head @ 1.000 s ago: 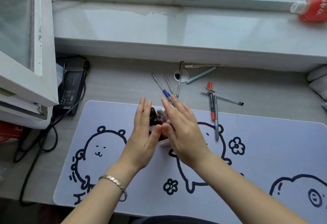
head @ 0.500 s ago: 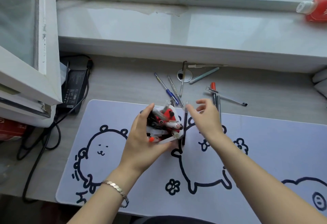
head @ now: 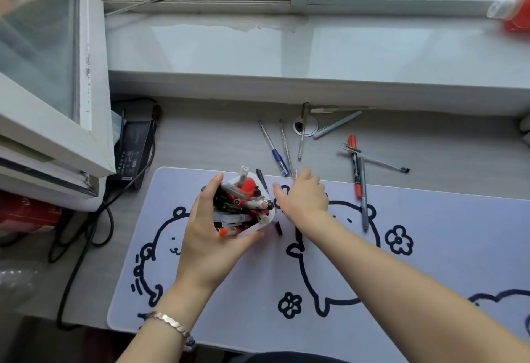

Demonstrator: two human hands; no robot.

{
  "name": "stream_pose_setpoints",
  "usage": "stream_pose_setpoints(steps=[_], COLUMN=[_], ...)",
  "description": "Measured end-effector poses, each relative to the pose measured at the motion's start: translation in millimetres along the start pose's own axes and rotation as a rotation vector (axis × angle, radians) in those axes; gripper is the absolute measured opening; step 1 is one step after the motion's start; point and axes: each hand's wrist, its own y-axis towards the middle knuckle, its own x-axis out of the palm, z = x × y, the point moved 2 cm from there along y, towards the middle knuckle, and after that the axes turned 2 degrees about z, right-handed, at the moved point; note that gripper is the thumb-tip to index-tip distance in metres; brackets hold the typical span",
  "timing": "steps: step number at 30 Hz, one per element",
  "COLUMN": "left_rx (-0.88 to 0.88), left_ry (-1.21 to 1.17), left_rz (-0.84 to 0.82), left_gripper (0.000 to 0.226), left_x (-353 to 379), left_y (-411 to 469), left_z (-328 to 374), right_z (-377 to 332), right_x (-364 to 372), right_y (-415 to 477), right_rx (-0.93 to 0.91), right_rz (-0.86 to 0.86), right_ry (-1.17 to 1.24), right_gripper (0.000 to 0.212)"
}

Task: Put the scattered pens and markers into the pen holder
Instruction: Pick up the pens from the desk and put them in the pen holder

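Observation:
My left hand grips the white pen holder from its left side; the holder stands on the desk mat, packed with several pens and markers and something red. My right hand lies just right of the holder, thumb spread, its fingertips at the near ends of a blue pen and a clear pen; it holds nothing I can see. A black pen lies between the holder and this hand. Further right lie a red marker, a grey pen and a clear pen.
More pens sit near the sill: a thin one across a cable grommet, a teal one, a white one. A power adapter with cables and an open window frame stand at left. A red bottle lies on the sill.
Both hands were together over the holder. My left hand now wraps the holder, and my right hand has moved away up and right to the scattered pens.

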Motion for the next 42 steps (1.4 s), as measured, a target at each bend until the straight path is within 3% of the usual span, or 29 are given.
stream_pose_setpoints(steps=[4, 6, 8, 15, 19, 26, 35, 39, 42], left_rx=[0.003, -0.010, -0.035, -0.056, 0.000, 0.093, 0.189, 0.394, 0.474], left_ry=[0.079, 0.118, 0.125, 0.088, 0.085, 0.030, 0.177, 0.382, 0.435], left_rz=[0.029, 0.050, 0.062, 0.046, -0.017, -0.294, -0.426, -0.280, -0.158], left_gripper=[0.090, 0.089, 0.089, 0.089, 0.085, 0.087, 0.093, 0.089, 0.059], left_x=[-7, -12, -19, -21, -7, 41, 68, 71, 85], left_y=[-1, -3, -4, -5, 2, 32, 38, 38, 37], left_z=[-7, -9, -11, -13, -4, 23, 28, 38, 44], right_z=[-14, -19, -22, 2, 38, 84, 107, 94, 81], right_x=[10, 18, 23, 6, -36, -136, -143, -147, -149], right_y=[-3, -5, -4, -6, -16, -59, -90, -94, -94], right_rx=[-0.005, -0.026, -0.048, -0.061, -0.054, -0.097, 0.019, -0.055, -0.120], right_rz=[-0.041, -0.056, -0.055, -0.100, -0.147, 0.107, 0.169, 0.233, 0.261], right_ry=[-0.065, -0.132, -0.142, -0.047, 0.265, 0.912, 1.072, 1.091, 1.118], right_gripper=[0.094, 0.100, 0.091, 0.028, 0.010, 0.023, 0.034, 0.026, 0.022])
